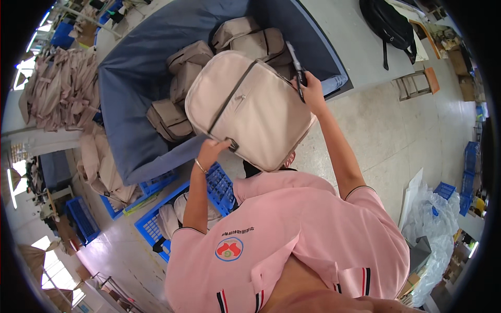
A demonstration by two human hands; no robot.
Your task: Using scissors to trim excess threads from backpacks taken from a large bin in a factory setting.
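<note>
A beige backpack with a dark zipper line and a small metal pull on its panel is held tilted in front of me, over the near edge of the blue fabric-lined bin. My left hand is closed on its lower left edge, by a small black piece where the dark zipper ends. Beside the upper right edge, my right hand is closed round a slim black-and-white object whose kind I cannot make out. Whether those fingers also grip the backpack is hidden. Several beige bags lie inside the bin.
A grey table stands right of the bin, with a black backpack on it. Blue plastic crates with beige pieces sit on the floor at left. Beige fabric pieces are heaped at far left; clear plastic sheeting lies at right.
</note>
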